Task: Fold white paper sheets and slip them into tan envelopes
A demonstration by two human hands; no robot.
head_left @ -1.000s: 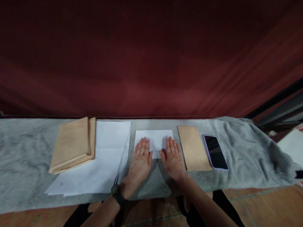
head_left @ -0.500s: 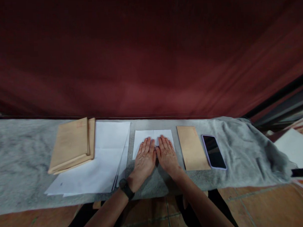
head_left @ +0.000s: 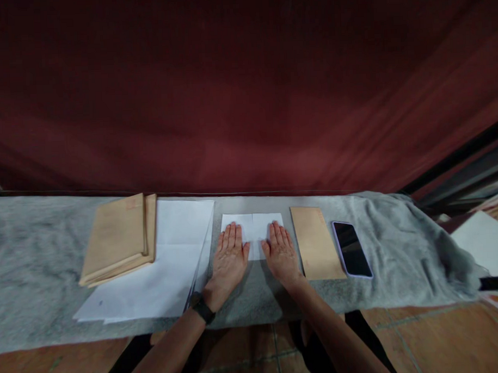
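Since the earlier frame both hands have moved apart: the bare left hand (head_left: 230,259), with a black watch (head_left: 202,308) at its wrist, and the bare right hand (head_left: 281,255) now lie toward opposite sides of a small white rectangular paper (head_left: 254,235), whose place is unchanged. That paper lies flat near the middle of the long table draped in grey plush cloth (head_left: 392,257), between its far and near edges.

As far as can be judged, the paper is already at a compact size and is being pressed smooth. A line runs down its middle; whether that is a crease or two meeting edges, I cannot tell. Toward the table's left part, large white paper sheets (head_left: 154,285) lie spread out, partly under stacked brown paper envelopes (head_left: 117,232); how much work remains is unclear.

The fingers of both hands are straight, released and grasping nothing. They rest on the paper, tips just short of its far edge, thumbs pointing inward with a bare strip between; the palms reach past its near edge. A single brown paper envelope (head_left: 317,244) lies just beside the right hand.
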